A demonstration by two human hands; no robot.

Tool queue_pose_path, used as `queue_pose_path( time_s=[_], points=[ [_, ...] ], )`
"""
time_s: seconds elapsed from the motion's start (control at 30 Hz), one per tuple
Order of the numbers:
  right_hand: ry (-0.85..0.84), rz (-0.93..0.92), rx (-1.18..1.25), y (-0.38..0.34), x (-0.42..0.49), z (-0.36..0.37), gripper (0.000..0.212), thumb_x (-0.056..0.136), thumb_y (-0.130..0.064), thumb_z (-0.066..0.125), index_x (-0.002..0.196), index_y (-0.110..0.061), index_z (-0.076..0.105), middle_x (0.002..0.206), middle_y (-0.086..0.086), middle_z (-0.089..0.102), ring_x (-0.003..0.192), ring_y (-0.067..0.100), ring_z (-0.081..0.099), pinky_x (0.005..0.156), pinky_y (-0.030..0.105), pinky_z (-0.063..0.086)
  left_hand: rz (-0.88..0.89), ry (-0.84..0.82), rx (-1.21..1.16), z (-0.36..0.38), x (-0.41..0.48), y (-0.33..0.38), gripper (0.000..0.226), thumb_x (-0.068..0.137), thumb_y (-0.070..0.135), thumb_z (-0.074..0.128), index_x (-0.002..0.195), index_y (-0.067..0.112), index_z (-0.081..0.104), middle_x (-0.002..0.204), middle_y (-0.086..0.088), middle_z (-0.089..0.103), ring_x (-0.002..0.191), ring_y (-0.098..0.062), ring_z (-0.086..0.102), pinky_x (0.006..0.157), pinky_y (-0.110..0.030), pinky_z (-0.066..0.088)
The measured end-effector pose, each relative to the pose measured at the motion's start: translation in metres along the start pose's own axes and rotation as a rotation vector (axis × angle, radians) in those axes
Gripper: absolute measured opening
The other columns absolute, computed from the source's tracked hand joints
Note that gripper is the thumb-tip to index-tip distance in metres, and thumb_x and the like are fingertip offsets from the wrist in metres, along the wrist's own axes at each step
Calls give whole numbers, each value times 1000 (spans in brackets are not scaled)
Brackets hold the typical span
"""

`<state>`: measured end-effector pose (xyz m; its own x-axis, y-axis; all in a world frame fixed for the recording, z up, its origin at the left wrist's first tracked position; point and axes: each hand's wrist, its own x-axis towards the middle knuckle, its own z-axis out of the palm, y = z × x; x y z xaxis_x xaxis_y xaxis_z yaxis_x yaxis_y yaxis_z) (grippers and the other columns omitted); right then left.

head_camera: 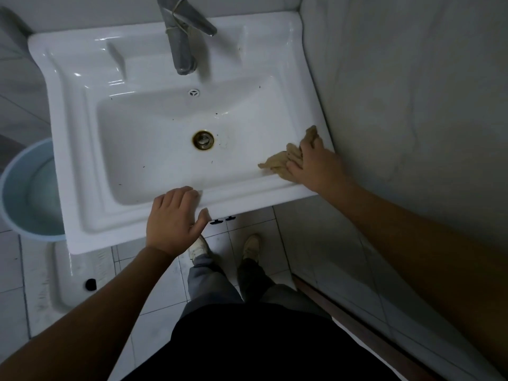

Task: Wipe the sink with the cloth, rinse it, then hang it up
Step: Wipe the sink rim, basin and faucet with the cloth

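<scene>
1. Head view, the only camera: looks straight down on a white sink (74,160) set in a corner, with a wall along its right side.
2. Cloth (283,160): tan and bunched up. It sits on the sink's right rim near the front corner, with one end trailing over the inner edge toward the basin.
3. Right hand (316,166): on top of the cloth, fingers bent over the wad and gripping it, pressing it onto the rim. Part of the cloth sticks out beyond the fingertips on the far side.
4. Left hand (173,218): resting on the front rim and holding nothing. Its fingers are relaxed and loosely spread, with the tips over the inner lip and the thumb out to the side. Looks like a brace, not working.
5. Tap (181,42): at the back centre, with cord or wire wrapped round it. No water visibly running.
6. Progress, my read: in the wipe step, and early in it.
   - Only the right front corner is being worked.
   - Dark specks are still scattered over the basin floor and back wall.
   - There is a brown ring round the drain (203,139).
   - Can't tell which rim areas are already wiped; the gloss looks uniform.
7. Left to do:
   - Wipe the rest of the rim, the basin and the drain surround.
   - Rinse under the tap.
   - Hang the cloth up. No hook or rail is in view, so the hang spot is unknown.
8. Other items: a light blue bucket (24,193) on the floor, partly under the sink's left side, well away from the cloth. The person's shoes are on the tiled floor below the front edge.
</scene>
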<state>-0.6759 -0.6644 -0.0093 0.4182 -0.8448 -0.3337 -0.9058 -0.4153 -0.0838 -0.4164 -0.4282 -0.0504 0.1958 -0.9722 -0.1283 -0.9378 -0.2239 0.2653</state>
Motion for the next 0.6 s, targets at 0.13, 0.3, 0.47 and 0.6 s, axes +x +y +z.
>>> queue_pose_path(
  time_s=[0.13, 0.3, 0.47, 0.6],
  points=[
    [-37, 88, -4, -14, -22, 11, 61, 99, -50, 41, 143, -9, 33, 138, 24, 47, 107, 37, 60, 79, 37, 48, 12, 5, -37, -1, -1, -3, 50, 96, 51, 39, 120, 13, 59, 125, -9, 64, 113, -30, 58, 96, -43, 42],
    [-39, 104, 30, -51, -38, 13, 54, 99, -47, 41, 134, -6, 42, 136, 28, 46, 102, 39, 62, 71, 35, 44, -8, 50, -64, -15, -13, -23, 52, 95, 53, 43, 121, 12, 61, 128, -9, 63, 117, -31, 57, 97, -44, 41],
    [-80, -53, 75, -125, -49, 26, 48, 98, -46, 42, 126, -7, 46, 132, 22, 50, 95, 37, 61, 64, 32, 36, -146, 95, -17, -35, -45, -76, 51, 94, 51, 44, 121, 11, 62, 129, -11, 63, 117, -33, 58, 98, -45, 41],
    [-97, -212, 98, -204, -60, 39, 47, 97, -48, 44, 125, -10, 46, 131, 17, 49, 95, 35, 62, 63, 32, 37, -158, 75, 16, -42, -69, -118, 48, 94, 49, 50, 119, 9, 62, 127, -13, 63, 115, -34, 59, 96, -45, 44]
  ],
)
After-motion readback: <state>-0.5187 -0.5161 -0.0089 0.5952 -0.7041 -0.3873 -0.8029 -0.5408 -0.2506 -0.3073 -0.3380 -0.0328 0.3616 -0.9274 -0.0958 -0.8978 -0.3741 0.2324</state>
